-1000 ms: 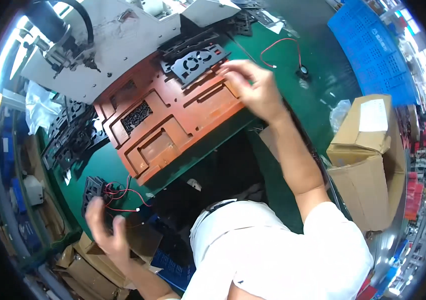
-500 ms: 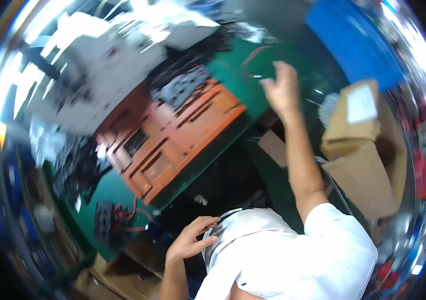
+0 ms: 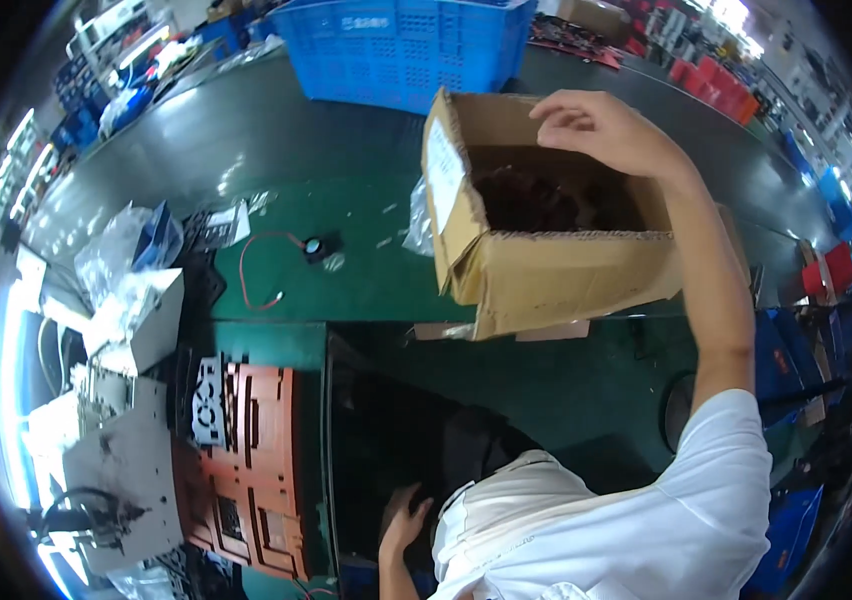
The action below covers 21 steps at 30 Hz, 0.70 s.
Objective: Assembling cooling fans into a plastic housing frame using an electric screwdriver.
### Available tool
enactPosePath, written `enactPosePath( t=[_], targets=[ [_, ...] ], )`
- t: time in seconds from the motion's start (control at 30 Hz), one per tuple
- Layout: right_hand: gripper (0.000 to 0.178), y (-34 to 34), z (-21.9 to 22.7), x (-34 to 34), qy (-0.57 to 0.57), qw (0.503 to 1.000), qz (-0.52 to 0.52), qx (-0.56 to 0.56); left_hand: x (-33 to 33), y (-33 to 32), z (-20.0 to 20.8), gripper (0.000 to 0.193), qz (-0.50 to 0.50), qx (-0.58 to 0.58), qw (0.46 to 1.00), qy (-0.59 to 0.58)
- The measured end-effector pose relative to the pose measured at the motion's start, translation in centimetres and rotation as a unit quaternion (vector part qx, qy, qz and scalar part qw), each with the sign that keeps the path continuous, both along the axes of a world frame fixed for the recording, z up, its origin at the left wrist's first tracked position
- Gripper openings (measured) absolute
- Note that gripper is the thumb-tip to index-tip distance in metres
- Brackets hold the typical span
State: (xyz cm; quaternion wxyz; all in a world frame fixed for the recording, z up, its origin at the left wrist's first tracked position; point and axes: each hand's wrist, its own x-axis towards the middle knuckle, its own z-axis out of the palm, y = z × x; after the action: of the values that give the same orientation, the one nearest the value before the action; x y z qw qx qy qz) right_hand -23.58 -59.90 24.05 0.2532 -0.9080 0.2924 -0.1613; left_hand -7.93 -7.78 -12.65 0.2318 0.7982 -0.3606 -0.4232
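My right hand [image 3: 591,128] hovers over the far rim of an open cardboard box [image 3: 576,275], its fingers loosely bent and nothing visible in them. Small dark and reddish parts [image 3: 546,200] lie in shadow inside the box, too dim to name. Low beside my waist is my left hand [image 3: 403,525], empty, thumb and fingers apart. An orange slotted panel [image 3: 271,450] lies on the bench left of it. On the green mat, a small round black part [image 3: 315,246] has a red cable [image 3: 243,270] attached.
Behind the box stands a blue plastic crate [image 3: 401,50]. Clear plastic bags [image 3: 121,245] and a grey-white metal plate [image 3: 126,450] crowd the left side. The green bench's edge [image 3: 327,450] runs beside my legs.
My view has swung right, bringing the cardboard box to the middle. My right hand has gone from above the green mat to above the box. My left hand stays low near my waist.
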Motion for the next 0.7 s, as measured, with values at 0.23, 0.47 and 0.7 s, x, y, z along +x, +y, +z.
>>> enactPosePath(
  t=[0.23,0.47,0.7],
  targets=[
    [0.057,-9.1,-3.2,0.0,0.342,0.931,0.032,-0.122,6.9,5.1,-10.9,0.041,0.089,0.136,0.953,-0.257],
    [0.048,-11.9,-5.7,-3.0,0.379,0.925,0.009,-0.035,6.6,7.5,-12.4,0.023,0.229,0.164,0.895,-0.345],
    [0.051,-9.8,-8.1,-1.7,0.407,0.912,0.029,-0.045,8.4,9.6,-16.2,0.019,0.193,0.193,0.896,-0.35]
  ],
)
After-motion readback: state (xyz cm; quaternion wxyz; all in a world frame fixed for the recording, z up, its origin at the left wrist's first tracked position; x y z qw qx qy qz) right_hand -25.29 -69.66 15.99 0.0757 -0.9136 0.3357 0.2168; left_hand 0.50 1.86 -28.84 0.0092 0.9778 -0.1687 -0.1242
